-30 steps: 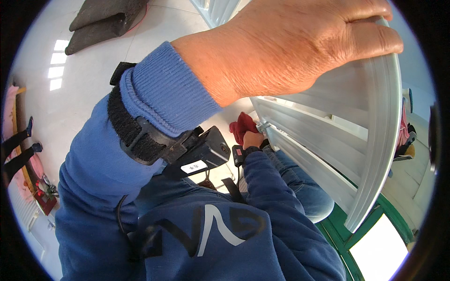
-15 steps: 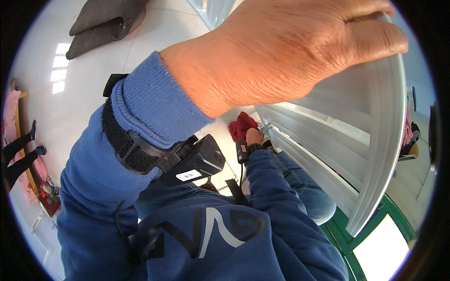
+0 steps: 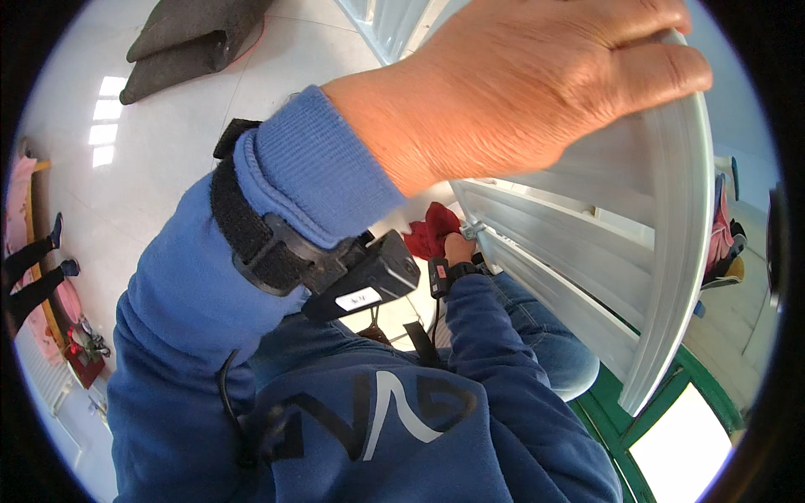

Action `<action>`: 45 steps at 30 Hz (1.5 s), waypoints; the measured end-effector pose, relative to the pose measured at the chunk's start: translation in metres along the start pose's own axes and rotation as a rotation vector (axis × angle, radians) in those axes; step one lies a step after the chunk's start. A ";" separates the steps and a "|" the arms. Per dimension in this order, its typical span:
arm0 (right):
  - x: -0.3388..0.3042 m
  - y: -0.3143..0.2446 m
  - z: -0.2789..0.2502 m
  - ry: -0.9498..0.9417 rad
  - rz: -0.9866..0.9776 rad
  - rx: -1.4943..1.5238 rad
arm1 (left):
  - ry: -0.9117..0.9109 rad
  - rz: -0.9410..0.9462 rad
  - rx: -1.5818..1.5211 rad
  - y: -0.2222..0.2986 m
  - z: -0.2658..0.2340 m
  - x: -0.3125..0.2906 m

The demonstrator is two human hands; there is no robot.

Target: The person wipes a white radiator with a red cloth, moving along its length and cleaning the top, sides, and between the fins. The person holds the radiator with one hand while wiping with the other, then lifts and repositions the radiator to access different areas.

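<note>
My left hand [image 3: 520,92] is large in view, its fingers hooked over the upper edge of a white slatted panel [image 3: 579,239]. The panel stands tilted to my right, with long slats and a rounded rim. Lower down, my right hand [image 3: 458,247] is closed on a dark red cloth [image 3: 429,230], near the panel's lower left edge. A small metal fitting [image 3: 472,228] on that edge sits right by my right fingers. Most of the right fingers are hidden by the cloth and the hand itself.
A folded dark mat [image 3: 180,50] lies on the pale tiled floor. Another white slatted piece [image 3: 386,25] stands at the top. Green-framed glazing [image 3: 671,419] is at the lower right. Another person's dark-clad legs [image 3: 38,260] show at the far left, beside pink bedding.
My left hand and the panel's upper edge have shifted slightly left, while my left wrist and sleeve have moved right. The red cloth has moved a little under my right hand.
</note>
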State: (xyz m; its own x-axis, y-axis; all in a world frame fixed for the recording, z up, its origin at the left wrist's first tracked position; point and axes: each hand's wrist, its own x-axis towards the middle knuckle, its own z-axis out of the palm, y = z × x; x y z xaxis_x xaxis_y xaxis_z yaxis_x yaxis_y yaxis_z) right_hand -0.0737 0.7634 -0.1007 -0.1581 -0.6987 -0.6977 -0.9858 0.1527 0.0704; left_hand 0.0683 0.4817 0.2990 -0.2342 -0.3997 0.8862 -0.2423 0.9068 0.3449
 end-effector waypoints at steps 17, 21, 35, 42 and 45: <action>-0.026 -0.068 -0.128 0.127 -0.204 -0.149 | 0.031 -0.040 0.016 -0.004 -0.001 0.009; 0.008 -0.070 -0.119 -0.053 -0.178 -0.413 | 0.037 -0.042 0.025 -0.005 -0.002 0.011; 0.038 -0.062 -0.047 0.417 -0.472 0.121 | 0.064 -0.032 0.061 -0.011 -0.009 0.010; 0.064 -0.089 -0.137 0.313 -0.358 -0.014 | 0.025 0.018 0.032 -0.024 -0.011 0.007; 0.072 -0.094 -0.141 0.295 -0.363 -0.026 | 0.013 0.017 0.026 -0.031 -0.006 0.007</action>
State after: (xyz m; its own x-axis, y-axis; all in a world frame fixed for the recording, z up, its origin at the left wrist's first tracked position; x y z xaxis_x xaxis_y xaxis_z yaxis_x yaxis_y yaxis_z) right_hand -0.0008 0.6007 -0.0571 0.1918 -0.8733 -0.4478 -0.9807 -0.1536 -0.1206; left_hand 0.0800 0.4514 0.2967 -0.2261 -0.3827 0.8958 -0.2633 0.9094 0.3220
